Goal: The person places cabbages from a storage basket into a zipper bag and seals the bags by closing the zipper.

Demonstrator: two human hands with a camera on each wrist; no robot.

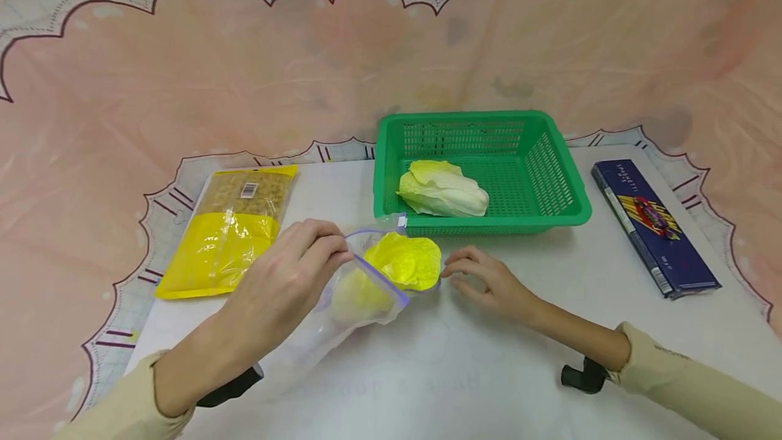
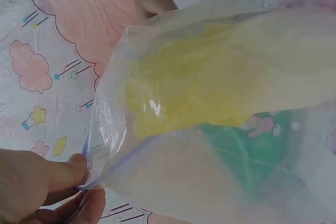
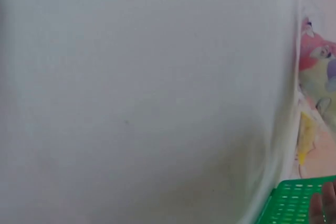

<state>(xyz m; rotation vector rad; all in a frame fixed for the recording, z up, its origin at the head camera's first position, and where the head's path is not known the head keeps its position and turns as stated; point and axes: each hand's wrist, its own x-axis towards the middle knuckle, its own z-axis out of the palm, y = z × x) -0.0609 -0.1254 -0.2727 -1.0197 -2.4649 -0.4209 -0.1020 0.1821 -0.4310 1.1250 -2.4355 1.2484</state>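
My left hand (image 1: 287, 280) pinches the purple zip edge of a clear zip bag (image 1: 320, 341) between thumb and fingers; the left wrist view shows this grip close up. Inside the bag is a napa cabbage piece (image 1: 408, 262), its yellow leafy end showing at the mouth and its pale part seen through the plastic. My right hand (image 1: 491, 287) is just right of the bag's mouth, fingers loosely bent, fingertips right at the rim. A second napa cabbage piece (image 1: 444, 190) lies in the green basket (image 1: 556, 212) behind the bag.
A yellow bag of pasta (image 1: 214, 257) lies at the left of the white table (image 1: 464, 386). On the right is a dark blue spaghetti box (image 1: 656, 226). A patterned pink cloth (image 1: 275, 87) covers the area behind and around the table.
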